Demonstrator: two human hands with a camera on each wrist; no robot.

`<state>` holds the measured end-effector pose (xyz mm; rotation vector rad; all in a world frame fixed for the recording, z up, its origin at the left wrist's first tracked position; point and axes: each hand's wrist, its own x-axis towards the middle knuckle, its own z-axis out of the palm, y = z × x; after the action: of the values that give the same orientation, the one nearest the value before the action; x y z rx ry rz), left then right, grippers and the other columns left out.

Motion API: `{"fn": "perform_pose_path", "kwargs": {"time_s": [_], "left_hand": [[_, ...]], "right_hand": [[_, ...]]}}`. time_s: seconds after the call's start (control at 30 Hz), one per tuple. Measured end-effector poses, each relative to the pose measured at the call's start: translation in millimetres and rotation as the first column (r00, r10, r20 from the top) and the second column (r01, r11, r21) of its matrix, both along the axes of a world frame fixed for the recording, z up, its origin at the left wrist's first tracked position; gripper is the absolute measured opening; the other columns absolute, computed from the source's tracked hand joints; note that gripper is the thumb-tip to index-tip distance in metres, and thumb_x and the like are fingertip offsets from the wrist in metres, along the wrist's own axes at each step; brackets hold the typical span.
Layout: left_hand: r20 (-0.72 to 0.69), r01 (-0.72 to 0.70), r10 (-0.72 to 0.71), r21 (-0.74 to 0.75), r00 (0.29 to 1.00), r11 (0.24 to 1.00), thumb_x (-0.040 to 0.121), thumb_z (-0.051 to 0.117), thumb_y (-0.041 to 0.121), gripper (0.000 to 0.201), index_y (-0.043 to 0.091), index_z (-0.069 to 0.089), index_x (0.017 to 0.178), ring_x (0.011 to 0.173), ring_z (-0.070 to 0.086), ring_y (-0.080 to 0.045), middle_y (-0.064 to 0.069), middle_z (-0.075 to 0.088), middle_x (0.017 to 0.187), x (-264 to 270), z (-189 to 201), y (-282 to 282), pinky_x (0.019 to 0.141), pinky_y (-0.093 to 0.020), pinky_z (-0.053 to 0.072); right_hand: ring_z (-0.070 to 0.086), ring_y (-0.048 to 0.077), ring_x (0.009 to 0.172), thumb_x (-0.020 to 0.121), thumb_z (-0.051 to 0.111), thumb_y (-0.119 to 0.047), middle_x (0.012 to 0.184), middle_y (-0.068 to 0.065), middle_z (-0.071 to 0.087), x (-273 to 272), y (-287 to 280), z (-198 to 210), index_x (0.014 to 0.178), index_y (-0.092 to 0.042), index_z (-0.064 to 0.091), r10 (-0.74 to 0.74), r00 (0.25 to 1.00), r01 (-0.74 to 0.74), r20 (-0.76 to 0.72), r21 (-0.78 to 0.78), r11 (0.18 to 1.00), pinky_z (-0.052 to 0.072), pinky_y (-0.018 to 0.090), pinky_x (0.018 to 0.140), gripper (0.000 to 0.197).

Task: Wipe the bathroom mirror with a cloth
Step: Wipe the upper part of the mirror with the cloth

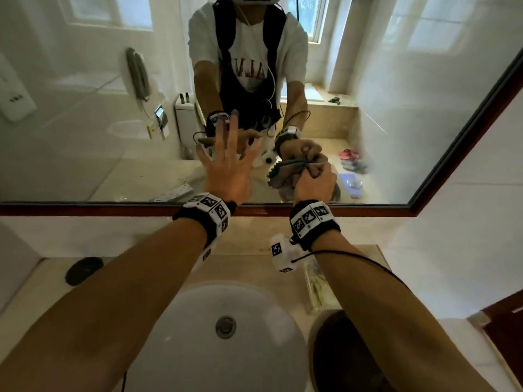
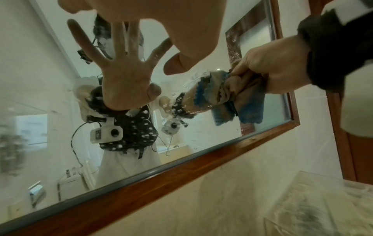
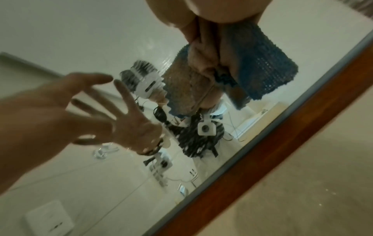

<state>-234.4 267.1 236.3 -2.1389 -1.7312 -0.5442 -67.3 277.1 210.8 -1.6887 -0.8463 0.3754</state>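
Note:
The wood-framed mirror (image 1: pixel 85 123) hangs above the sink and fills the upper half of the head view. My left hand (image 1: pixel 229 162) is raised before the glass with fingers spread and straight. It holds nothing, and I cannot tell whether its fingertips touch the glass. To its right, low near the frame, my right hand (image 1: pixel 314 185) grips a bunched tan and blue cloth (image 2: pixel 250 99) against the mirror (image 2: pixel 40 95). In the right wrist view the cloth (image 3: pixel 262 67) hangs from the right hand (image 3: pixel 201 12), doubled by its reflection. The left hand (image 3: pixel 40 111) is blurred there.
Below the mirror's wooden frame (image 1: pixel 113 209) runs a beige counter with a white basin (image 1: pixel 181 321). A dark round object (image 1: pixel 83 270) lies at the counter's left. A clear tray (image 1: pixel 314 284) and a dark round container (image 1: pixel 339 363) sit right. Brown woodwork (image 1: pixel 503 321) stands at far right.

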Motion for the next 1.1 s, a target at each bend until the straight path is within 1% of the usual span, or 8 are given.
{"fn": "perform_pose_path", "kwargs": {"time_s": [0.2, 0.3, 0.47, 0.57, 0.67, 0.8, 0.9, 1.1], "left_hand": [[-0.057, 0.05, -0.054, -0.07, 0.997, 0.996, 0.077, 0.074, 0.036, 0.098, 0.046, 0.01, 0.151, 0.145, -0.028, -0.033, -0.006, -0.034, 0.157, -26, 3, 6, 0.104, -0.079, 0.011], [-0.045, 0.078, -0.081, -0.079, 0.996, 0.994, 0.077, 0.075, 0.039, 0.098, 0.048, 0.01, 0.15, 0.143, -0.031, -0.032, -0.003, -0.038, 0.154, -29, 1, 12, 0.102, -0.08, 0.009], [-0.086, 0.081, -0.087, -0.073, 0.992, 0.994, 0.071, 0.078, 0.044, 0.104, 0.046, 0.013, 0.151, 0.145, -0.026, -0.034, -0.006, -0.032, 0.157, -31, -1, 11, 0.099, -0.081, 0.015], [-0.098, 0.057, -0.065, -0.085, 0.993, 0.995, 0.074, 0.076, 0.034, 0.104, 0.046, 0.008, 0.151, 0.144, -0.029, -0.033, -0.007, -0.034, 0.156, -30, 0, 10, 0.1, -0.081, 0.016], [-0.091, 0.053, -0.06, -0.074, 0.994, 0.996, 0.077, 0.069, 0.021, 0.102, 0.046, 0.004, 0.151, 0.143, -0.031, -0.034, -0.007, -0.036, 0.156, -29, 0, 9, 0.101, -0.081, 0.015], [-0.074, 0.041, -0.047, -0.081, 0.996, 0.996, 0.078, 0.066, 0.017, 0.103, 0.046, 0.0, 0.151, 0.141, -0.035, -0.033, -0.006, -0.042, 0.152, -24, -3, 8, 0.102, -0.081, 0.009], [-0.068, 0.024, -0.03, -0.085, 0.997, 0.996, 0.079, 0.068, 0.023, 0.103, 0.044, -0.002, 0.152, 0.142, -0.033, -0.036, -0.007, -0.044, 0.15, -21, -6, 10, 0.101, -0.082, 0.01], [-0.076, -0.002, -0.002, -0.053, 0.997, 0.999, 0.081, 0.067, 0.031, 0.102, 0.042, -0.007, 0.151, 0.143, -0.028, -0.04, -0.011, -0.044, 0.149, -19, -14, 15, 0.099, -0.082, 0.013]], "right_hand": [[0.053, 0.027, 0.084, 0.092, 0.053, -0.019, 0.105, 0.008, 0.046, -92, -2, -16, 0.09, -0.014, 0.055, 0.087, 0.996, -0.088, 0.02, 0.026, 0.996, 0.043, 0.031, 0.074, 0.005], [0.053, 0.025, 0.083, 0.091, 0.053, -0.017, 0.105, 0.006, 0.046, -107, -2, -18, 0.09, -0.013, 0.056, 0.085, 0.996, -0.085, -0.017, 0.032, 0.996, 0.045, 0.031, 0.076, 0.005], [0.047, 0.021, 0.079, 0.091, 0.054, -0.015, 0.097, 0.003, 0.045, -91, -3, -16, 0.088, -0.01, 0.059, 0.064, 0.998, -0.063, -0.016, 0.057, 0.996, 0.042, 0.029, 0.075, 0.008], [0.046, 0.021, 0.076, 0.09, 0.054, -0.014, 0.097, 0.005, 0.048, -65, -2, -14, 0.084, -0.014, 0.056, 0.021, 0.999, -0.02, -0.046, 0.034, 0.999, 0.04, 0.029, 0.072, 0.007], [0.059, 0.029, 0.084, 0.083, 0.052, -0.012, 0.099, 0.013, 0.061, -25, 2, -14, 0.08, -0.021, 0.054, -0.07, 0.99, 0.074, -0.122, 0.033, 0.997, 0.053, 0.039, 0.08, 0.01], [0.061, 0.031, 0.1, 0.089, 0.048, -0.009, 0.112, 0.017, 0.063, 44, -2, -11, 0.104, -0.01, 0.063, -0.221, 0.96, 0.215, -0.174, -0.052, 0.975, 0.045, 0.03, 0.081, 0.021], [0.059, 0.035, 0.105, 0.092, 0.044, -0.007, 0.122, 0.017, 0.057, 76, -1, -12, 0.111, -0.009, 0.061, -0.287, 0.943, 0.277, -0.167, -0.082, 0.957, 0.047, 0.033, 0.084, 0.026], [0.047, 0.037, 0.124, 0.098, 0.046, -0.014, 0.139, 0.019, 0.042, 44, 13, -33, 0.129, -0.007, 0.048, -0.338, 0.922, 0.337, -0.19, -0.039, 0.941, 0.039, 0.041, 0.103, 0.033]]}}
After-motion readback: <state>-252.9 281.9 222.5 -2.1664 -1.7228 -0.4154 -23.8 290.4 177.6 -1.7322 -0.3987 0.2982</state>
